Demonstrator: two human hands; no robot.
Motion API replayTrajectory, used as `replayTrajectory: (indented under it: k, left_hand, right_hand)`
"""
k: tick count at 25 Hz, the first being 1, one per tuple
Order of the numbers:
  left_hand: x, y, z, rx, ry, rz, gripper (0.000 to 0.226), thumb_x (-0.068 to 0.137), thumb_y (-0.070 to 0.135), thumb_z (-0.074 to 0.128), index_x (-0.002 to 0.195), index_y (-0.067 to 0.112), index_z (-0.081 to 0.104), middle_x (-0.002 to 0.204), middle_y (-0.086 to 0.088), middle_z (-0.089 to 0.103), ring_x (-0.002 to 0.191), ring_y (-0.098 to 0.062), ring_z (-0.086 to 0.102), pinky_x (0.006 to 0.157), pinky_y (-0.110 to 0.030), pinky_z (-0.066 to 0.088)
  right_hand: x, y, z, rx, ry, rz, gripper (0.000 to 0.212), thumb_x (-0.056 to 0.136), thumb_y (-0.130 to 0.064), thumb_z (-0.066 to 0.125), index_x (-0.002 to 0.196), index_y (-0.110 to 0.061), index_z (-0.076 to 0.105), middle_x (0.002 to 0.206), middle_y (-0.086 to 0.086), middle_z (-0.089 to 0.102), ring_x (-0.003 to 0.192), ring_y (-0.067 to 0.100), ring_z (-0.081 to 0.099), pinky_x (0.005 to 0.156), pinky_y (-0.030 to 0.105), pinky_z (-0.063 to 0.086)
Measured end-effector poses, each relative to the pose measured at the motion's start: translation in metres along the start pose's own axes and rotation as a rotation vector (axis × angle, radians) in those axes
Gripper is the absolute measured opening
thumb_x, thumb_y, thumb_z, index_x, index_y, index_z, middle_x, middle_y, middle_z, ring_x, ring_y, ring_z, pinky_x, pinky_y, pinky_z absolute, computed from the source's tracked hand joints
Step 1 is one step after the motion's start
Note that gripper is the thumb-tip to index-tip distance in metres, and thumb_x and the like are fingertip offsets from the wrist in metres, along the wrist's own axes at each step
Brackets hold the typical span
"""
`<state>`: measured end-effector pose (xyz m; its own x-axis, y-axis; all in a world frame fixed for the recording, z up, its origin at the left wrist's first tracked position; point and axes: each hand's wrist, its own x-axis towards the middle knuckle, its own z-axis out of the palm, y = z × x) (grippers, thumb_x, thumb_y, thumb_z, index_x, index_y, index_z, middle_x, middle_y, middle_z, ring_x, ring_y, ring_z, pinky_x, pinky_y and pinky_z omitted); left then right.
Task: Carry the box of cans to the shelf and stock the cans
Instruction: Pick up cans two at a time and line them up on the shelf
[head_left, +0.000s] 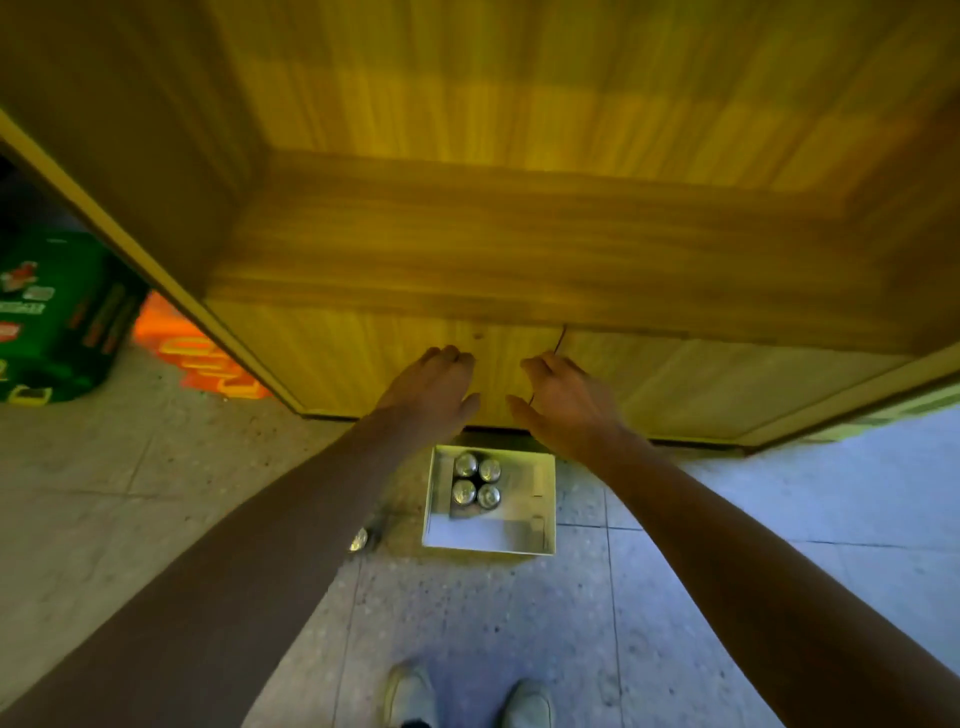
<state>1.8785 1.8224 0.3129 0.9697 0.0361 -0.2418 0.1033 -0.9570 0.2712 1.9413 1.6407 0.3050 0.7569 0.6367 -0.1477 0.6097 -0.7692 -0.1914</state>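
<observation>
A white open-topped box (540, 525) stands on the tiled floor just below the shelf's front edge. Several silver cans (477, 480) stand upright in its far left corner. One more can (359, 539) lies on the floor to the left of the box. A wooden shelf board (675, 384) fills the upper view with nothing on it. My left hand (434, 387) and my right hand (563, 397) are stretched out over the shelf's front edge, side by side, fingers curled and apart, holding nothing.
The shelf has a wooden back panel (519, 249) and a side wall on the left. A green carton (57, 317) and an orange pack (202, 364) sit on the floor at the far left. My two shoes (467, 699) show at the bottom.
</observation>
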Motion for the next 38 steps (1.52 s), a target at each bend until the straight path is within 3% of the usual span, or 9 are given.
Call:
replayTrajectory:
  k: [5,9,14,19,22,27,30,34,38]
  left_hand:
    - [0.028,-0.067,0.258,-0.001,-0.111,-0.062,0.047,0.094,0.037,0.051,0.131,0.009,0.049,0.133,-0.011,0.051,0.125,-0.029,0.048,0.096,-0.04,0.044]
    - [0.049,-0.106,0.397,-0.022,-0.134,-0.054,0.049,0.092,0.044,0.051,0.13,0.013,0.049,0.135,-0.01,0.052,0.125,-0.03,0.05,0.094,-0.039,0.045]
    - [0.067,-0.129,0.471,-0.065,-0.105,-0.063,0.069,0.078,0.058,0.063,0.13,0.015,0.048,0.136,-0.009,0.05,0.121,-0.031,0.055,0.092,-0.043,0.051]
    - [0.076,-0.123,0.494,-0.272,-0.014,-0.165,0.085,0.06,0.054,0.078,0.128,0.012,0.047,0.127,-0.01,0.059,0.114,-0.032,0.059,0.085,-0.037,0.048]
    - [0.077,-0.118,0.503,-0.359,0.081,-0.227,0.074,0.06,0.04,0.082,0.12,0.012,0.049,0.119,-0.009,0.065,0.106,-0.033,0.065,0.082,-0.039,0.052]
    - [0.07,-0.11,0.48,-0.541,0.189,-0.332,0.061,0.055,0.031,0.085,0.109,0.019,0.059,0.102,-0.001,0.072,0.091,-0.024,0.068,0.067,-0.026,0.048]
    - [0.052,-0.096,0.417,-0.609,0.209,-0.304,0.06,0.048,0.031,0.087,0.103,0.023,0.062,0.094,0.005,0.071,0.084,-0.016,0.067,0.065,-0.026,0.05]
    - [0.019,-0.058,0.271,-0.709,0.282,-0.191,0.053,0.052,0.029,0.086,0.1,0.023,0.064,0.091,0.011,0.07,0.08,-0.001,0.066,0.065,-0.023,0.054]
    - [-0.017,-0.008,0.092,-0.756,0.32,-0.11,0.057,0.052,0.025,0.087,0.104,0.021,0.064,0.097,0.007,0.07,0.088,-0.008,0.068,0.077,-0.034,0.059]
  right_hand:
    - [0.005,0.034,0.268,0.013,-0.129,0.005,0.055,0.096,-0.052,0.05,0.134,-0.013,0.051,0.131,0.007,0.054,0.118,0.026,0.055,0.081,0.035,0.051]
    - [0.008,0.065,0.407,0.029,-0.182,0.031,0.06,0.09,-0.058,0.052,0.126,-0.01,0.054,0.124,0.009,0.057,0.116,0.031,0.055,0.082,0.04,0.055]
    - [0.014,0.09,0.472,0.024,-0.199,0.052,0.071,0.082,-0.07,0.057,0.124,-0.012,0.054,0.126,0.009,0.057,0.115,0.031,0.058,0.083,0.04,0.053]
    - [0.028,0.091,0.498,0.248,-0.119,0.13,0.064,0.073,-0.063,0.072,0.116,-0.016,0.061,0.114,0.007,0.064,0.104,0.028,0.063,0.076,0.035,0.053]
    - [0.025,0.087,0.508,0.426,-0.041,0.162,0.051,0.068,-0.054,0.078,0.105,-0.023,0.064,0.102,0.002,0.069,0.09,0.021,0.067,0.066,0.029,0.052]
    - [0.019,0.081,0.478,0.579,0.095,0.186,0.03,0.066,-0.041,0.083,0.078,-0.027,0.059,0.074,-0.008,0.066,0.066,0.011,0.062,0.056,0.029,0.05]
    - [0.004,0.071,0.426,0.633,0.198,0.248,0.036,0.065,-0.049,0.081,0.087,-0.028,0.062,0.081,-0.012,0.067,0.075,0.006,0.064,0.064,0.027,0.054]
    - [-0.019,0.049,0.292,0.706,0.3,0.22,0.048,0.07,-0.05,0.082,0.107,-0.023,0.067,0.097,-0.011,0.072,0.087,0.002,0.067,0.075,0.03,0.058]
    - [-0.039,0.019,0.112,0.739,0.377,0.17,0.052,0.071,-0.051,0.081,0.11,-0.02,0.066,0.099,-0.009,0.071,0.089,0.003,0.068,0.075,0.032,0.06]
